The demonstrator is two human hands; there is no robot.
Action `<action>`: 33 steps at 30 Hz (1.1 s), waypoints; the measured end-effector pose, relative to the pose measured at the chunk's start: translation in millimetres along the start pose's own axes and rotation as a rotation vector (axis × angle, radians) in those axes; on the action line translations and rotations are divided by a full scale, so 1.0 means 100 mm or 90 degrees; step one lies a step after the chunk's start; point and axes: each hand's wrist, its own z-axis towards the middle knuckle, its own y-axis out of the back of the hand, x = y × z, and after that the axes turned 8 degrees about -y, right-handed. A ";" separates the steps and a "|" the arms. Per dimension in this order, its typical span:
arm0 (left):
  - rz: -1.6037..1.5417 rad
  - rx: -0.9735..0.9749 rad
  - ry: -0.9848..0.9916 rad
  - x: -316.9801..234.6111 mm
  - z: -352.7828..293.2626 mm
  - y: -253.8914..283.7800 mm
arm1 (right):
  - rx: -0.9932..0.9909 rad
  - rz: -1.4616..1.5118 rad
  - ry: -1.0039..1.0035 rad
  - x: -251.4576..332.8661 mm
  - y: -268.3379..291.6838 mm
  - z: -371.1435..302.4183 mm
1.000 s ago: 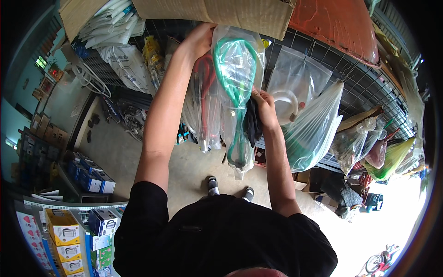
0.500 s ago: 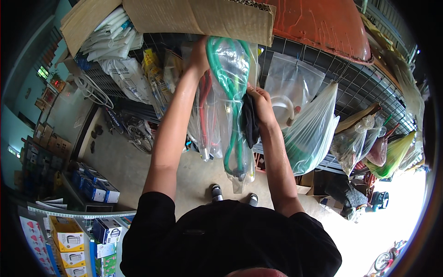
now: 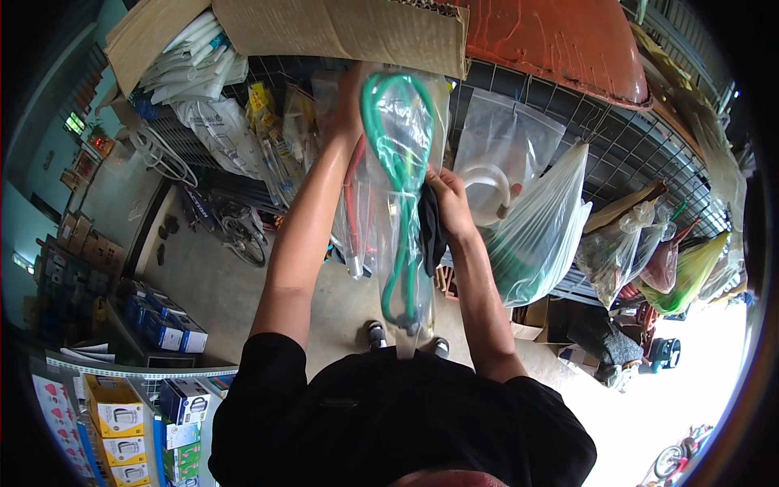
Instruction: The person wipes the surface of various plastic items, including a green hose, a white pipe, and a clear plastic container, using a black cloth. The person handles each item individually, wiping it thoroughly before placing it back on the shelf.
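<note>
A clear plastic bag (image 3: 403, 276) with a looped green hose (image 3: 372, 122) in it hangs long between my arms. My left hand (image 3: 349, 101) reaches up along the bag's upper left side, under the cardboard flap; its fingers are hidden behind the plastic. My right hand (image 3: 451, 200) is closed around a bunched black cloth (image 3: 432, 227) that drapes down against the bag's right side. Left of the green hose, a red hose (image 3: 351, 195) in another clear bag hangs near my left forearm.
Overhead is a cardboard box (image 3: 341, 32), beside an orange-red metal tub (image 3: 560, 49). Bags hang on the wire grid (image 3: 625, 154), among them a white bag (image 3: 544, 235) and a clear bag with a white hose (image 3: 491, 187). Boxed goods (image 3: 122, 418) stand lower left.
The green hose's bag has come nearer to my body, its lower end now reaching my shirt. My right hand, with the black cloth, has shifted slightly left and nearer.
</note>
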 end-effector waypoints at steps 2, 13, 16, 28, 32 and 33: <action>0.100 -0.022 -0.064 -0.07 0.02 -0.05 | 0.021 0.025 -0.011 -0.09 0.04 0.03; 0.201 -0.052 -0.321 -0.17 -0.02 -0.02 | -0.022 0.012 -0.069 -0.05 0.04 0.06; 0.320 -0.029 -0.457 0.13 0.16 0.09 | -0.021 0.003 -0.068 -0.15 0.12 0.11; 0.310 0.179 -0.376 -0.14 0.30 0.41 | -0.010 -0.028 -0.062 -0.17 0.18 0.27; 0.353 0.206 -0.349 -0.08 0.38 0.47 | -0.013 -0.026 -0.066 -0.14 0.15 0.26; 0.356 0.197 -0.361 -0.04 0.41 0.47 | -0.013 -0.026 -0.073 -0.13 0.15 0.25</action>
